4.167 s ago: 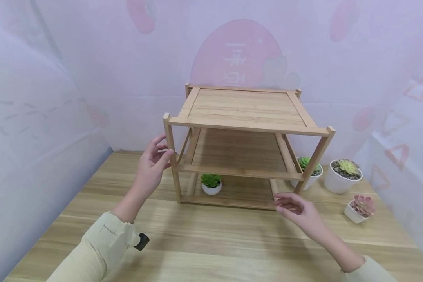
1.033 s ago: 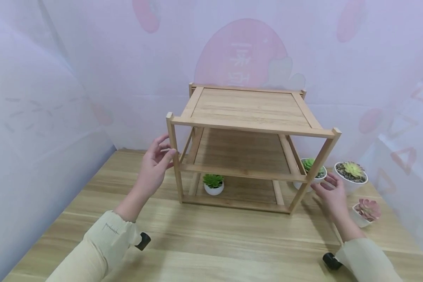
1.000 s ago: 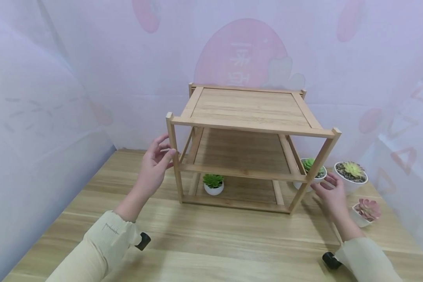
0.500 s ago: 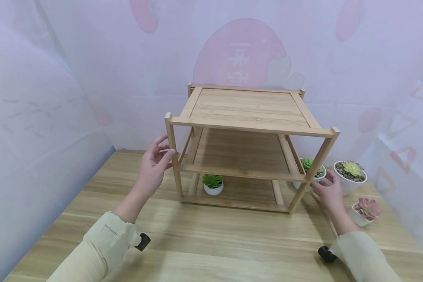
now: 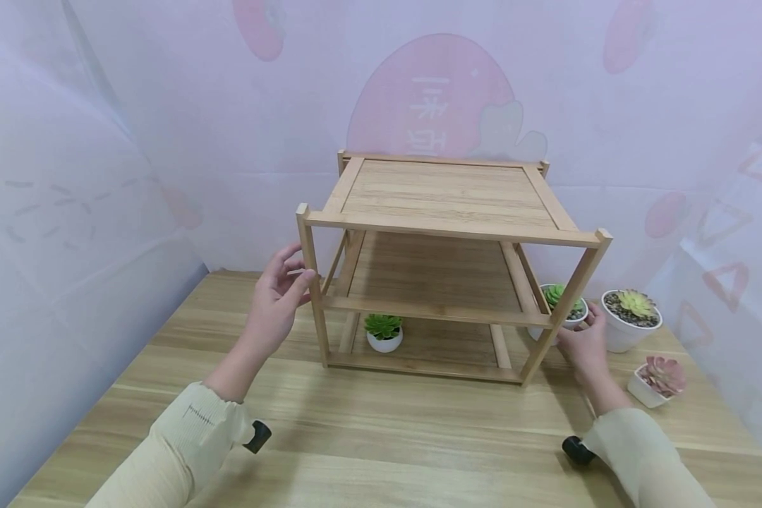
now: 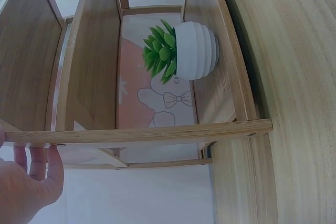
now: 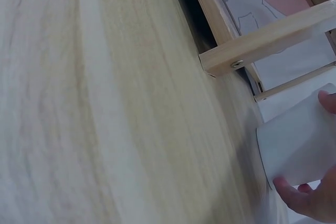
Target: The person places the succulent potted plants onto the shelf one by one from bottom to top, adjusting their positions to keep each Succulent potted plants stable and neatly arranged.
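Note:
A three-tier wooden shelf [image 5: 451, 194] stands on the table. My left hand [image 5: 271, 300] holds its front left post, thumb in front and fingers behind. Past the right side of the shelf, my right hand [image 5: 585, 346] grips a white pot with a green succulent [image 5: 555, 296], partly hidden by the front right post. In the right wrist view, thumb and fingers reach around that white pot [image 7: 296, 148], whose base is at the tabletop. On the bottom tier, toward the left, sits a small ribbed white pot with a green succulent [image 6: 197, 51].
A larger white pot with a yellow-green succulent [image 5: 625, 335] stands right of my right hand. Nearer the front is a small white pot with a pink succulent [image 5: 657, 377]. A patterned sheet [image 5: 260, 127] hangs behind and along both sides of the wooden table [image 5: 387, 437].
My right hand has left the front right of the shelf, moved right and back, and closed around the green succulent's pot. My left hand stays on the post.

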The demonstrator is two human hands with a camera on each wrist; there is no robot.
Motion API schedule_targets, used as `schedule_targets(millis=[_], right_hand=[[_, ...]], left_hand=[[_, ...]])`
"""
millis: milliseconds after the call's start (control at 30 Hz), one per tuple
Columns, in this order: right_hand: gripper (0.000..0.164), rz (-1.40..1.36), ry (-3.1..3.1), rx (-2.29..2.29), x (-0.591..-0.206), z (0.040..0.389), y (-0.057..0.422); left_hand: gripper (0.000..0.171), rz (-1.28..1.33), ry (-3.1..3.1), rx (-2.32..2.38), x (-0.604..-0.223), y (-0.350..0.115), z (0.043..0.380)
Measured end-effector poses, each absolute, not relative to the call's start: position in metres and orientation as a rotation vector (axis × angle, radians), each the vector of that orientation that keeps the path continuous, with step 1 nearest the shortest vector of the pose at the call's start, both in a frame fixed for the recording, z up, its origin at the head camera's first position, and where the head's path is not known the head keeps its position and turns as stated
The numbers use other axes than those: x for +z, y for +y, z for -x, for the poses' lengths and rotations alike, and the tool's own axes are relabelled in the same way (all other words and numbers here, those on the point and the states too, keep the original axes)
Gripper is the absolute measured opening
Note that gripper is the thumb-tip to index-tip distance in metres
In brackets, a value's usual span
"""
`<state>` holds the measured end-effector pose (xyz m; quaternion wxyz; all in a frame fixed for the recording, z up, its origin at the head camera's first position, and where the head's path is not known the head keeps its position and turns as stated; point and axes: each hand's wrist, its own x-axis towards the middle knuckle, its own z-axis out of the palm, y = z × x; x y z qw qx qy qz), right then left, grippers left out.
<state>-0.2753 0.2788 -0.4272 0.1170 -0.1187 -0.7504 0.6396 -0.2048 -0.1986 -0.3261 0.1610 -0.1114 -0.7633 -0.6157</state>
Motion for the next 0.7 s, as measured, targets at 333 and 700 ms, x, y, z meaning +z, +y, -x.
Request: schedule_targets(millis=[333, 700], right_hand=[[0.069, 0.296, -2.22, 1.72, -0.4309, 0.2809, 0.2771], [0.079, 0.327, -2.25, 1.719, -0.4337, 0.2834, 0.2793]], left_hand=[[0.052, 0.321, -2.18, -1.768, -0.3269, -0.1993, 0.2057], [0.052, 0.316, -2.184, -1.772, -0.327, -0.1993, 0.2055]])
